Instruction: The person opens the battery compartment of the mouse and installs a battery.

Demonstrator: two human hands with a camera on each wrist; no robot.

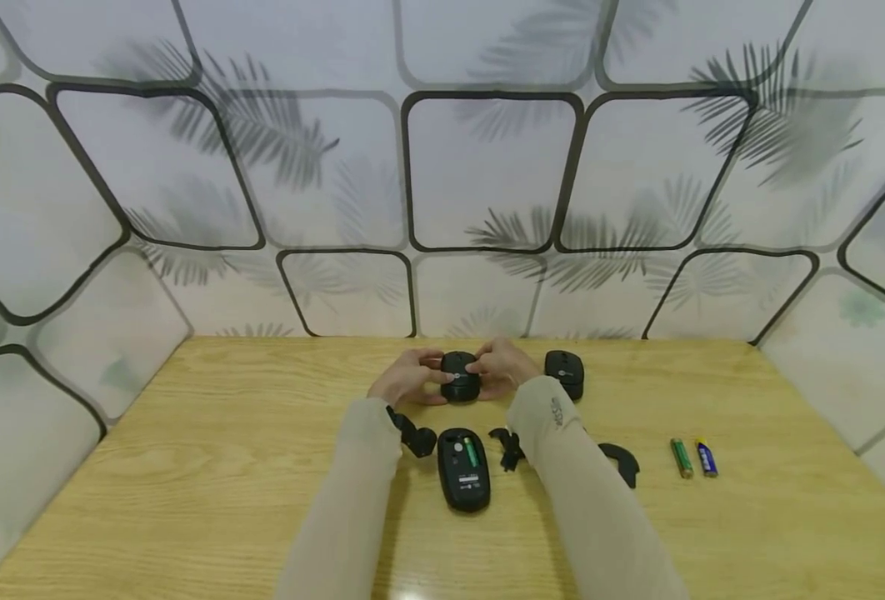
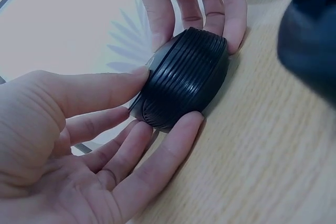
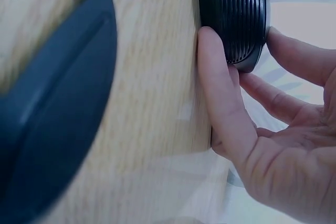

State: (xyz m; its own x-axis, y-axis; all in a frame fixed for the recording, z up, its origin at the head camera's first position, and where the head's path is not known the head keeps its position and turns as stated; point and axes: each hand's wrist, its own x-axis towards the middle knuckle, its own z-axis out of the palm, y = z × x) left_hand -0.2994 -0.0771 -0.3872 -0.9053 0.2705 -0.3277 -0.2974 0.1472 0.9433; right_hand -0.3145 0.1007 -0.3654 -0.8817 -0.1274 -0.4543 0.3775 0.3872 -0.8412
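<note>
At the back of the table, both hands are on one black computer mouse (image 1: pixel 461 376) with its top side up. The left hand (image 1: pixel 411 377) grips its left side, thumb on the upper edge and fingers along the lower edge. From the other side the right hand (image 1: pixel 504 365) pinches it in the same way. Fine ribs run along the back end of this mouse (image 2: pixel 184 77) in the left wrist view. Between the forearms lies an upside-down mouse (image 1: pixel 463 492), its battery bay uncovered with a green battery (image 1: pixel 472 452) inside.
A third black mouse (image 1: pixel 565 373) sits just right of the right hand. A curved black cover (image 1: pixel 622 463) lies beside the right forearm, partly hidden by the sleeve. Farther right are a green battery (image 1: pixel 682 458) and a blue battery (image 1: pixel 707 458). A patterned wall (image 1: pixel 480 292) borders the table's back edge.
</note>
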